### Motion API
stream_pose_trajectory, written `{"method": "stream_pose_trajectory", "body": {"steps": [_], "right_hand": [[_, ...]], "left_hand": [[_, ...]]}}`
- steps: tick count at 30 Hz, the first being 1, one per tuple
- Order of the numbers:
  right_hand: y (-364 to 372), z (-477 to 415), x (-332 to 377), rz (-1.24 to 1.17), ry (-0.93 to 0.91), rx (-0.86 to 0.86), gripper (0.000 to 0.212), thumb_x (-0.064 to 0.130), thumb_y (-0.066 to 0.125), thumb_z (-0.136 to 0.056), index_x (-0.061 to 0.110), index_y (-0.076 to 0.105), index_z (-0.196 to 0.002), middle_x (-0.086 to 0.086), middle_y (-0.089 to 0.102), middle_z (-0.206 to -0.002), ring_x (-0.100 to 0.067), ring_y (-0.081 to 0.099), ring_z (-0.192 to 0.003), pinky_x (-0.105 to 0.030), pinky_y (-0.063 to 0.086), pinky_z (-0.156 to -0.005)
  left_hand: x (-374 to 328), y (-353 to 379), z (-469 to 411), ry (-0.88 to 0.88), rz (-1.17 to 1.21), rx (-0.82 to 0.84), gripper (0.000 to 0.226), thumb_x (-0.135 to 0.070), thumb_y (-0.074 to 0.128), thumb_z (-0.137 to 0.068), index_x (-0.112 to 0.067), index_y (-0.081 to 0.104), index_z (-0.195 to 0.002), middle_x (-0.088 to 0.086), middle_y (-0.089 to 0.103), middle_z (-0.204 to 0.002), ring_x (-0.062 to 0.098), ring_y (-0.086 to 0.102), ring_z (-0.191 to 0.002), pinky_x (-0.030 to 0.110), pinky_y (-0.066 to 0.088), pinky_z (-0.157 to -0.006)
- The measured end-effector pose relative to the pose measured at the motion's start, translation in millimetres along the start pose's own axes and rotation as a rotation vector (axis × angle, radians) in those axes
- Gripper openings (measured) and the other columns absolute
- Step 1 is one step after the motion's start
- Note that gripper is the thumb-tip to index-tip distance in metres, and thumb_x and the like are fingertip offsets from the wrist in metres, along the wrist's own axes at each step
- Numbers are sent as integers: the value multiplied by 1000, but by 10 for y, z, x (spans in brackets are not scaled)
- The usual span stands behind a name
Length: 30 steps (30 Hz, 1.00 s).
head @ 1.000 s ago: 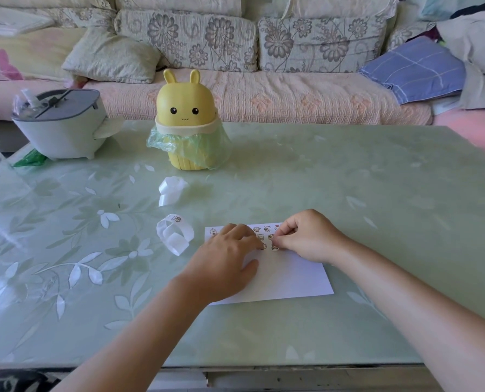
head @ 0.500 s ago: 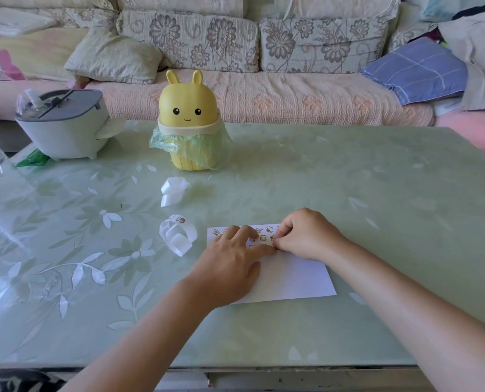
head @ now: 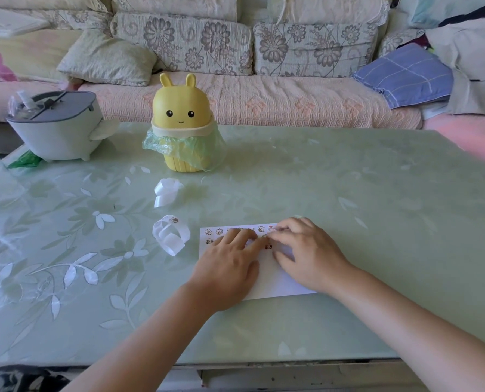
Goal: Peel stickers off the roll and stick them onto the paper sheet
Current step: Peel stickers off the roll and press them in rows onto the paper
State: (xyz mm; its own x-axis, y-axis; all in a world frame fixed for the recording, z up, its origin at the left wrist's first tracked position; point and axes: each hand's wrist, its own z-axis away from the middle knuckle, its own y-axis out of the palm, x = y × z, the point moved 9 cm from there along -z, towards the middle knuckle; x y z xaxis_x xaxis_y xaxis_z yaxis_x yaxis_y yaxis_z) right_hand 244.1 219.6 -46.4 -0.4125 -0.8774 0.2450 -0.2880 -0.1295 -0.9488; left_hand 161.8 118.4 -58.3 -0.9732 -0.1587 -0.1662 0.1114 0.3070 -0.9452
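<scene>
A white paper sheet [head: 275, 281] lies flat on the table in front of me, with several small cartoon stickers [head: 219, 231] in rows along its far edge. My left hand [head: 230, 264] rests flat on the sheet, fingers spread over the stickers. My right hand [head: 306, 253] lies on the sheet's right part, fingers stretched leftward and touching the sticker rows near my left fingertips. The sticker roll [head: 170, 234], a loose white coiled strip with stickers on it, sits on the table just left of the sheet.
A curl of bare white backing strip [head: 166, 190] lies farther back. Behind it stand a yellow bunny-shaped bin [head: 182, 123] with a green bag and a grey-lidded white pot [head: 54, 128]. A sofa runs along the green table's [head: 348, 193] far side.
My right hand has uncurled from a pinch and now lies flatter on the sheet, fingers reaching left. My left hand stayed on the paper.
</scene>
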Motion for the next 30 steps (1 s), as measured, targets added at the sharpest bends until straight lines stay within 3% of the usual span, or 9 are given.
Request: {"method": "stream_pose_trajectory", "body": {"steps": [3, 7, 13, 18, 23, 27, 30], "right_hand": [[105, 139, 59, 114, -100, 59, 51, 44, 43, -88, 21, 67, -127, 0, 60, -136, -24, 56, -121, -38, 47, -95], [102, 215, 98, 154, -123, 78, 55, 46, 39, -89, 19, 67, -127, -3, 59, -140, -23, 56, -124, -40, 50, -95], [59, 206, 59, 17, -139, 49, 41, 42, 47, -86, 26, 75, -111, -1, 66, -130, -21, 63, -117, -42, 54, -90], [-35, 123, -63, -127, -22, -16, 29, 34, 55, -84, 29, 79, -100, 9, 71, -119, -15, 66, -109, -41, 54, -88], [44, 127, 49, 55, -73, 39, 48, 46, 43, -84, 32, 68, -122, 8, 62, -118, -16, 58, -109, -37, 39, -93], [17, 59, 57, 59, -79, -7, 39, 43, 43, -83, 37, 75, -105, 8, 64, -106, -18, 62, -97, -39, 35, -94], [-42, -6, 50, 22, -71, -33, 34, 41, 46, -83, 37, 78, -94, 13, 64, -99, -15, 63, -93, -35, 32, -93]], "left_hand": [[-17, 3, 24, -5, -27, -8, 47, -36, 35, -92, -29, 54, -134, -5, 56, -122, 19, 52, -113, 32, 47, -86], [-9, 8, 22, -33, -63, 15, 47, -38, 35, -91, -27, 59, -131, -5, 59, -121, 19, 55, -112, 32, 50, -80], [-4, 35, -5, -44, -8, 68, 51, -45, 34, -90, -29, 60, -131, -3, 59, -125, 23, 56, -114, 34, 54, -70], [34, 10, -3, 11, 102, 87, 42, -51, 37, -92, -42, 61, -126, -1, 57, -130, 25, 53, -116, 41, 55, -75], [88, -9, 12, -44, 197, 62, 45, -46, 36, -89, -39, 60, -126, -8, 56, -132, 18, 49, -122, 39, 51, -88], [137, 14, 16, -56, 182, 78, 52, -45, 29, -87, -33, 59, -127, -14, 53, -136, 13, 45, -126, 37, 50, -90], [137, -1, 12, -38, 218, 63, 46, -41, 34, -88, -29, 61, -124, -12, 55, -131, 14, 47, -123, 39, 50, -91]]}}
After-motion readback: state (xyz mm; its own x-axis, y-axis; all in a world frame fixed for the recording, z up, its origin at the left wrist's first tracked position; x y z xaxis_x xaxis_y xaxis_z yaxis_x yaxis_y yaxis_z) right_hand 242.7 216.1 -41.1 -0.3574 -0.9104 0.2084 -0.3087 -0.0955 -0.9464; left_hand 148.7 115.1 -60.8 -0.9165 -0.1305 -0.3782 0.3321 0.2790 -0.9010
